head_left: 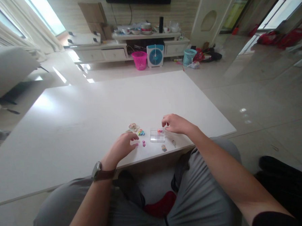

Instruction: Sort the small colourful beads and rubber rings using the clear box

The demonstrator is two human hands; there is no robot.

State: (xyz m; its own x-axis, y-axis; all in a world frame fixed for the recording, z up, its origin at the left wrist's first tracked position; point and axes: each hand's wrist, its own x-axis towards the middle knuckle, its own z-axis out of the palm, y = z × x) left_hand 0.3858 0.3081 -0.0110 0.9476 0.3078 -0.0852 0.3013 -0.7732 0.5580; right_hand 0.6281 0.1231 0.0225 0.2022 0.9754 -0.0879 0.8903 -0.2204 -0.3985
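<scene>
My left hand (124, 145) hovers low over the table's near edge, thumb and forefinger apart with nothing visible between them. Just right of its fingertips lie a few small pink pieces (143, 143). Beyond them is a small heap of blue, green and yellow pieces (141, 132). A clear plastic divided box (154, 139) stands to the right, with pink and orange pieces (159, 131) in a far compartment. My right hand (176, 123) is at the box's far right corner, its fingers loosely curled and the thumb apart; I see nothing held.
Pale looped bands (134, 127) lie behind the coloured heap. Near the white table's (95, 109) front edge are a small yellow-and-blue cartoon figure (164, 148) and a small silvery item (174, 143). A pink basket (140, 61) and a box fan (155, 55) stand on the floor beyond.
</scene>
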